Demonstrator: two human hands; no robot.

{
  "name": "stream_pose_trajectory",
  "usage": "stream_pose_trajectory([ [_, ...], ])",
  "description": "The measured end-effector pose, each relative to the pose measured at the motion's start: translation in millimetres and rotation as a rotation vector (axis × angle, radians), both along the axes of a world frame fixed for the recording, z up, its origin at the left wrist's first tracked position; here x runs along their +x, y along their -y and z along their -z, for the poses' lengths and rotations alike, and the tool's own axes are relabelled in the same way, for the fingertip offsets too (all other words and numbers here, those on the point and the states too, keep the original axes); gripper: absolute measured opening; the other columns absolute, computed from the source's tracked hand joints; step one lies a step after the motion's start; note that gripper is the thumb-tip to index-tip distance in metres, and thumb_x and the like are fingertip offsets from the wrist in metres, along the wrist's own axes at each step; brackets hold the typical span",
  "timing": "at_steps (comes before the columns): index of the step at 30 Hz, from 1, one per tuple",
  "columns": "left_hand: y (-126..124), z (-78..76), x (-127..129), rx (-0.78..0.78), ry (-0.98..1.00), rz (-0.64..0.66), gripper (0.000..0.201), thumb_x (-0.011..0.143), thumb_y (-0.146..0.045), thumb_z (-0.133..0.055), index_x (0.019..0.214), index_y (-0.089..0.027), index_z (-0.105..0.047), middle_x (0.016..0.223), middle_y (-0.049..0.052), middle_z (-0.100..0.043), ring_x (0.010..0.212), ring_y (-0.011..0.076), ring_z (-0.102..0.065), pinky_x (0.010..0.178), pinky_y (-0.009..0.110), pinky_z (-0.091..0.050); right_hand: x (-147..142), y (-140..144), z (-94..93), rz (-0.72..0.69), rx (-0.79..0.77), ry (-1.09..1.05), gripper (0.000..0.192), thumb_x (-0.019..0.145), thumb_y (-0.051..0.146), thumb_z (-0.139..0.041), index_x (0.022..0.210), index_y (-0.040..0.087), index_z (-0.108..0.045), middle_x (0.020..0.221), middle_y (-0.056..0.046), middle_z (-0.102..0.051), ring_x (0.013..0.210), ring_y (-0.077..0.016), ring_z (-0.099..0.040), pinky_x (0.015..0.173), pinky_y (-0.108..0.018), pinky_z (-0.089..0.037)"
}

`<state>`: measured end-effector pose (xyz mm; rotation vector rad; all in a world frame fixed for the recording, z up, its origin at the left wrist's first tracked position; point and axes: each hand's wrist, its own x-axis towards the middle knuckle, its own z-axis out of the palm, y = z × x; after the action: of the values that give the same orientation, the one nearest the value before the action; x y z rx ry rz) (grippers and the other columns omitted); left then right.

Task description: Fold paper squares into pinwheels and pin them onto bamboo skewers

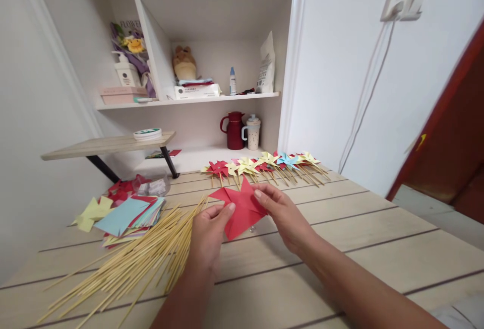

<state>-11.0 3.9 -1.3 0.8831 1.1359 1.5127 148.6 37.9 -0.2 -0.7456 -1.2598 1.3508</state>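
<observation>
A red paper pinwheel (pixel 244 213), its sheet cut and partly folded into points, is held up over the table between both hands. My left hand (pixel 209 228) pinches its left side, thumb on top. My right hand (pixel 278 208) grips the upper right side between thumb and fingers. Just beneath the paper, a small clear piece (pixel 252 228) lies on the table, too small to make out. Beside my left forearm spreads a loose pile of thin wooden sticks (pixel 132 263). Finished pinwheels on sticks (pixel 249 167) lie in a row beyond my hands.
Stacked coloured paper sheets (pixel 123 215), a yellow cut paper (pixel 93 213) and a clear container (pixel 153 186) are at the left. A small raised shelf (pixel 109 145) stands behind them. Farther back are a dark red jug (pixel 235 132) and a speckled cup (pixel 253 133).
</observation>
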Motion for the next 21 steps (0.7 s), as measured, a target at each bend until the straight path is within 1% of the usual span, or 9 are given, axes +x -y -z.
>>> stream_pose_trajectory([
  [2, 0.2, 0.4, -0.4, -0.002, -0.065, 0.010, 0.032, 0.062, -0.040, -0.085, 0.079, -0.014, -0.077, 0.077, 0.008, -0.075, 0.073, 0.0212, -0.068, 0.071, 0.031, -0.052, 1.9, -1.2, 0.6, 0.085, 0.066, 0.052, 0.040, 0.084, 0.049, -0.071, 0.116, 0.027, -0.062, 0.113, -0.006, -0.067, 0.104, -0.0214, -0.060, 0.088, -0.035, -0.046],
  [4, 0.7, 0.0, -0.4, -0.004, -0.135, 0.030, 0.031, 0.064, -0.041, -0.082, 0.078, -0.014, -0.077, 0.079, 0.008, -0.075, 0.072, 0.0202, -0.066, 0.069, 0.030, -0.051, 5.2, -2.2, -0.7, 0.164, 0.154, 0.127, 0.043, 0.084, 0.049, -0.070, 0.122, 0.031, -0.059, 0.124, -0.005, -0.062, 0.115, -0.0229, -0.056, 0.093, -0.037, -0.045],
  [6, 1.6, -1.6, 0.2, -0.013, -0.228, 0.060, 0.030, 0.066, -0.042, -0.080, 0.075, -0.014, -0.076, 0.075, 0.007, -0.073, 0.067, 0.0183, -0.062, 0.065, 0.028, -0.048, 8.9, -2.8, -3.7, 0.177, 0.220, 0.217, 0.035, 0.088, 0.051, -0.064, 0.117, 0.030, -0.064, 0.125, -0.005, -0.062, 0.115, -0.0237, -0.056, 0.094, -0.038, -0.044],
  [9, 2.8, -4.2, 1.9, -0.024, -0.382, 0.123, 0.030, 0.066, -0.043, -0.077, 0.068, -0.014, -0.074, 0.065, 0.005, -0.068, 0.058, 0.0149, -0.054, 0.058, 0.027, -0.041, 12.4, -3.0, -8.6, 0.119, 0.265, 0.303, 0.030, 0.091, 0.051, -0.059, 0.099, 0.026, -0.072, 0.121, -0.006, -0.063, 0.115, -0.0244, -0.057, 0.099, -0.040, -0.042],
  [12, 3.3, -4.3, 3.8, -0.031, -0.441, 0.185, 0.030, 0.066, -0.044, -0.075, 0.068, -0.015, -0.074, 0.066, 0.004, -0.068, 0.060, 0.0156, -0.054, 0.059, 0.027, -0.040, 12.0, -2.4, -10.9, 0.063, 0.262, 0.355, 0.027, 0.086, 0.048, -0.066, 0.082, 0.023, -0.073, 0.126, -0.007, -0.060, 0.121, -0.0254, -0.055, 0.104, -0.040, -0.039],
  [14, 3.4, -3.3, 4.6, -0.032, -0.452, 0.208, 0.031, 0.065, -0.046, -0.076, 0.069, -0.015, -0.074, 0.068, 0.004, -0.068, 0.063, 0.0165, -0.055, 0.060, 0.027, -0.040, 10.8, -2.0, -11.0, 0.030, 0.239, 0.382, 0.024, 0.083, 0.044, -0.071, 0.074, 0.021, -0.073, 0.127, -0.008, -0.059, 0.118, -0.0252, -0.057, 0.102, -0.040, -0.040],
  [17, 3.3, -1.9, 4.4, -0.035, -0.466, 0.236, 0.034, 0.066, -0.049, -0.075, 0.069, -0.015, -0.073, 0.063, 0.002, -0.062, 0.059, 0.0139, -0.049, 0.057, 0.026, -0.036, 10.0, -2.9, -9.2, 0.008, 0.224, 0.383, 0.022, 0.080, 0.039, -0.073, 0.069, 0.020, -0.072, 0.118, -0.008, -0.064, 0.109, -0.0231, -0.062, 0.097, -0.038, -0.042],
  [21, 2.9, -0.2, 2.4, -0.037, -0.471, 0.284, 0.038, 0.069, -0.053, -0.074, 0.070, -0.015, -0.072, 0.060, 0.000, -0.057, 0.055, 0.0122, -0.043, 0.054, 0.025, -0.032, 12.1, -6.0, -6.0, -0.016, 0.243, 0.372, 0.023, 0.080, 0.040, -0.074, 0.068, 0.020, -0.073, 0.111, -0.007, -0.067, 0.104, -0.0216, -0.063, 0.092, -0.035, -0.044],
])
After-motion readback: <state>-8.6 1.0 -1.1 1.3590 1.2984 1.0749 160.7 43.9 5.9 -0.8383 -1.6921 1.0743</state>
